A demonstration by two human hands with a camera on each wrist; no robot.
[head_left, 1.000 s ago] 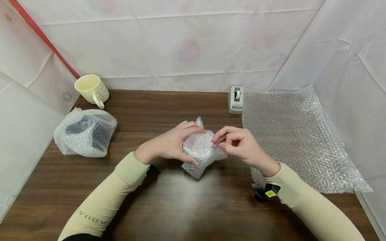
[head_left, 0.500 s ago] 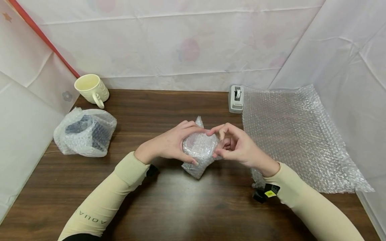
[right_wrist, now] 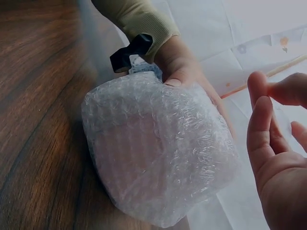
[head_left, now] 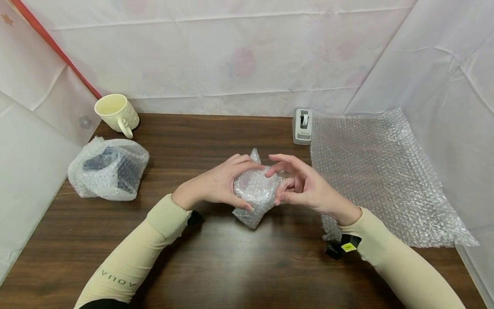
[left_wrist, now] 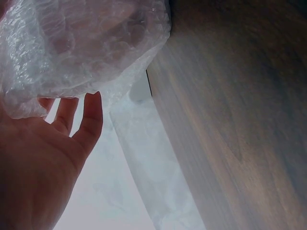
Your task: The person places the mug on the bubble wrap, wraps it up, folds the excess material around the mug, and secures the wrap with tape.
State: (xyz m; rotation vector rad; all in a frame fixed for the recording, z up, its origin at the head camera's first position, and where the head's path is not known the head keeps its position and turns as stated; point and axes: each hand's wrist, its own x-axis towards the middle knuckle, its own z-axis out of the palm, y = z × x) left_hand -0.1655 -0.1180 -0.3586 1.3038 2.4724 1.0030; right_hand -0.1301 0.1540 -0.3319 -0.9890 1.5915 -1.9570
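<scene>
A bubble-wrapped bundle (head_left: 256, 189), pinkish inside, sits on the table between both hands. My left hand (head_left: 218, 182) grips it from the left, thumb on the near side and fingers over the far side. In the left wrist view, the fingers (left_wrist: 91, 120) show against the wrap's edge. My right hand (head_left: 299, 184) is at the bundle's right side, index finger raised and the other fingers bent toward the thumb. The right wrist view shows those fingertips pinched together, with a small see-through piece like clear tape (right_wrist: 282, 116) at them. The object inside the wrap is blurred by the bubbles.
A pale yellow mug (head_left: 117, 115) stands at the back left, behind another bubble-wrapped bundle (head_left: 109, 169) with something dark inside. A tape dispenser (head_left: 302, 125) is at the back, beside a flat bubble wrap sheet (head_left: 378, 171) on the right. Cloth walls (head_left: 231, 56) border the table.
My right hand's index finger has lifted and spread, and its thumb has moved slightly toward me along the bundle's right side. The left hand and bundle have stayed put.
</scene>
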